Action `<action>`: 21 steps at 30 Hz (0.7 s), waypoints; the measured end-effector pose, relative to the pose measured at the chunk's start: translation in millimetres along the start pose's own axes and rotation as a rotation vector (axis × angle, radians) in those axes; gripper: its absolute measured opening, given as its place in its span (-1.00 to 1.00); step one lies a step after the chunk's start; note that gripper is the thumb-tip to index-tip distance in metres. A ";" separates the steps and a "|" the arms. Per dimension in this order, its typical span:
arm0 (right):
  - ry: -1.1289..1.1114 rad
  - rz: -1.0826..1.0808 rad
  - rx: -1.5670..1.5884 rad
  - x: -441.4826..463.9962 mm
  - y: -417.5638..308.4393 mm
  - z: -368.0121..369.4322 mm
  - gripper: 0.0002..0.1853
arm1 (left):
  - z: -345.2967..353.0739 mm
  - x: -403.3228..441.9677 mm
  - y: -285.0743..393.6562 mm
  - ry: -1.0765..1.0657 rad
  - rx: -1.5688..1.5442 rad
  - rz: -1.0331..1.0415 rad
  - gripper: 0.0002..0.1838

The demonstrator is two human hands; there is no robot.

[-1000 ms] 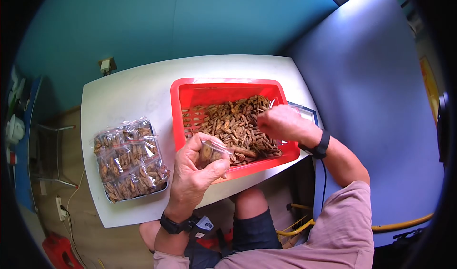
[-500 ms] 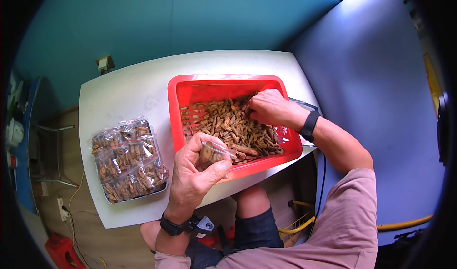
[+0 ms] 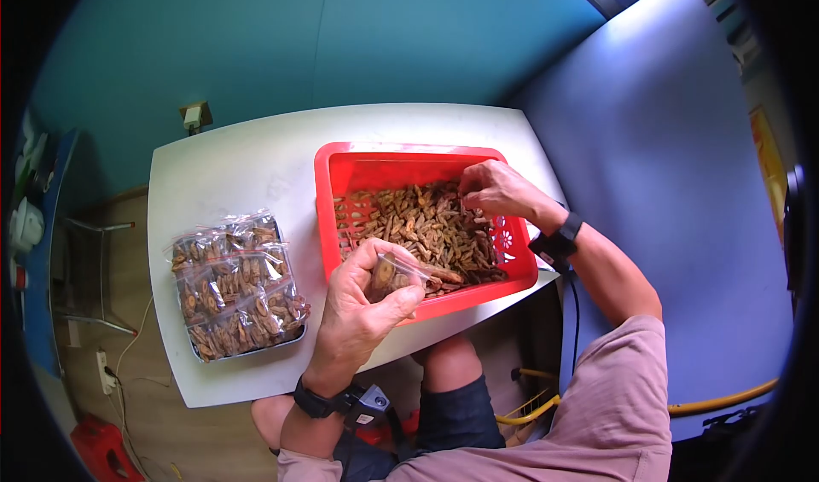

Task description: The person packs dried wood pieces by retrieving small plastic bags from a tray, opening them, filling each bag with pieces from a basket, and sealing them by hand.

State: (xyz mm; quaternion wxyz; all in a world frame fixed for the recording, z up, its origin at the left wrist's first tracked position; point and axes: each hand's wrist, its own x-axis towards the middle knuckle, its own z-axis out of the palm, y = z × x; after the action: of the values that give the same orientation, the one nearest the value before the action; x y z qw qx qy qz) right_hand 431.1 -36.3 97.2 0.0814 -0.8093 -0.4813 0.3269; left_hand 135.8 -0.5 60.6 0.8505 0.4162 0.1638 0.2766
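My left hand [image 3: 363,316] is closed round a small clear zip bag [image 3: 394,275] with some brown dried slices inside, held in front of the basket's near edge. Inside the red plastic basket [image 3: 418,310] lies a heap of brown dried slices [image 3: 422,226], perhaps a root or fruit. My right hand [image 3: 499,190] is over the heap's far right side, fingers bent together and pointing down. What sits between those fingertips is too small to make out.
Left on the white table [image 3: 256,166], a tray [image 3: 256,356] carries several filled zip bags [image 3: 235,286] in rows. A blue panel [image 3: 657,183] stands along the right side. Behind the table is a teal wall [image 3: 256,55] with a plug [image 3: 193,117].
My right hand has risen slightly and shifted right over the heap, its fingers drawn together. My left hand still holds the bag in nearly the same place. The view has shifted a little.
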 end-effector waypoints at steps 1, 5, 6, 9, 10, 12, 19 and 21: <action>0.014 -0.060 0.180 -1.4 10.3 1.6 -0.81 | 0.4 -0.1 0.1 -0.007 0.005 -0.009 -0.73; 0.021 -0.166 0.642 -42.1 -7.3 -3.2 -0.88 | 1.1 0.2 -0.4 -0.025 0.037 -0.003 -0.74; 0.021 -0.169 0.640 -52.7 -13.1 0.7 -0.88 | 1.3 0.0 -0.6 -0.034 0.024 -0.012 -0.76; 0.090 -0.315 0.844 -80.9 -35.6 15.2 -0.81 | 2.6 -0.3 -1.1 -0.035 -0.008 -0.035 -0.82; 0.086 -0.345 0.863 -88.7 -44.8 19.9 -0.79 | 2.6 -0.2 -1.3 -0.029 -0.029 -0.055 -0.83; 0.075 -0.384 0.939 -97.2 -54.8 28.3 -0.81 | 2.0 0.8 -2.9 -0.038 -0.051 -0.051 -0.81; 0.090 -0.402 1.063 -87.5 -68.9 37.4 -0.85 | 0.1 2.5 -3.2 -0.097 -0.084 -0.054 -0.73; 0.073 -0.416 1.055 -86.2 -69.0 39.3 -0.86 | 0.3 3.2 -1.8 -0.097 -0.073 -0.051 -0.73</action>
State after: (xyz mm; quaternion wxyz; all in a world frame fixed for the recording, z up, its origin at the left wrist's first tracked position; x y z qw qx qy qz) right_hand 329.3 -79.1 136.4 0.5539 -0.5580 -0.3990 0.4719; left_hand 139.1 0.3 59.2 0.8789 0.3934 0.1226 0.2402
